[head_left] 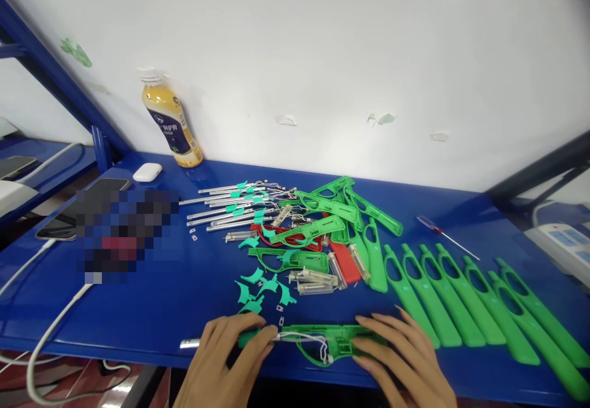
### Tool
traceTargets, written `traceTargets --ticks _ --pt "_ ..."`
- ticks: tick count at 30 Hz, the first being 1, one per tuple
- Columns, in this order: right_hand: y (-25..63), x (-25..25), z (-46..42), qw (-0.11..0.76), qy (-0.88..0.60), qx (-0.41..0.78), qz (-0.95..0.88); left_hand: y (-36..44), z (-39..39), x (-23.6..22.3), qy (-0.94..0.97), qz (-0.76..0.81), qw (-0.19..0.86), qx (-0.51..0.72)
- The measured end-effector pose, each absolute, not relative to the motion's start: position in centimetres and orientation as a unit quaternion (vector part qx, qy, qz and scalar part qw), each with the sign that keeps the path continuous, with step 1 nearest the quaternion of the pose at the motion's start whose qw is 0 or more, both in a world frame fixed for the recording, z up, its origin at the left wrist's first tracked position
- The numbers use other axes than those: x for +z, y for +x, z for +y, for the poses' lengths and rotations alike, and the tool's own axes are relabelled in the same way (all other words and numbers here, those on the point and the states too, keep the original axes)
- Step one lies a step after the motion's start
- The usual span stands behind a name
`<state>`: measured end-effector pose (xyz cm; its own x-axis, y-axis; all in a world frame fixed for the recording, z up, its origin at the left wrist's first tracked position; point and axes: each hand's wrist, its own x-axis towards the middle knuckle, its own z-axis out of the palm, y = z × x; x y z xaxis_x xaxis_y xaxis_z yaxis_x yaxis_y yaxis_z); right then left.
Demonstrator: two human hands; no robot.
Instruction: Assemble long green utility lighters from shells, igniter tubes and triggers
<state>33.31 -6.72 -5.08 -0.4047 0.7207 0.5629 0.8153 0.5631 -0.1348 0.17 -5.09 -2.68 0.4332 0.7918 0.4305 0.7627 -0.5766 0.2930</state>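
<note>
Near the front edge of the desk (161, 309), our left hand (228, 349) pinches a metal tube (189, 343); our right hand (403, 349), fingers spread, loosely holds a green shell (341, 338). A slip could drop either. Slack white wires (306, 337) could snag; beyond, teal pieces (270, 284) might get knocked.

Left hand (225, 353) holding a metal tube (189, 343), right hand (405, 356) on a green half-shell (342, 341), teal pieces (270, 284) beyond, blue table (152, 303)

On the worktop (157, 319), metal rods (225, 223) lie at centre, left of heaped casing halves (327, 206). A row of handles (463, 319) fills the lower right, before the screwdriver (433, 228); the bottle (170, 125) stands upper left. At bottom centre, another half (341, 341) lies between left hand (233, 349) and right hand (405, 359).
</note>
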Motion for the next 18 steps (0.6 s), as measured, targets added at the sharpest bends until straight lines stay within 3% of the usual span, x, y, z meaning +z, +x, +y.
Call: traceTargets --ticks 18 --pt "29.5 -3.0 -7.1 0.363 -0.498 -0.05 -0.786 1.8 -5.2 -2.1 0.798 0.465 0.118 0.365"
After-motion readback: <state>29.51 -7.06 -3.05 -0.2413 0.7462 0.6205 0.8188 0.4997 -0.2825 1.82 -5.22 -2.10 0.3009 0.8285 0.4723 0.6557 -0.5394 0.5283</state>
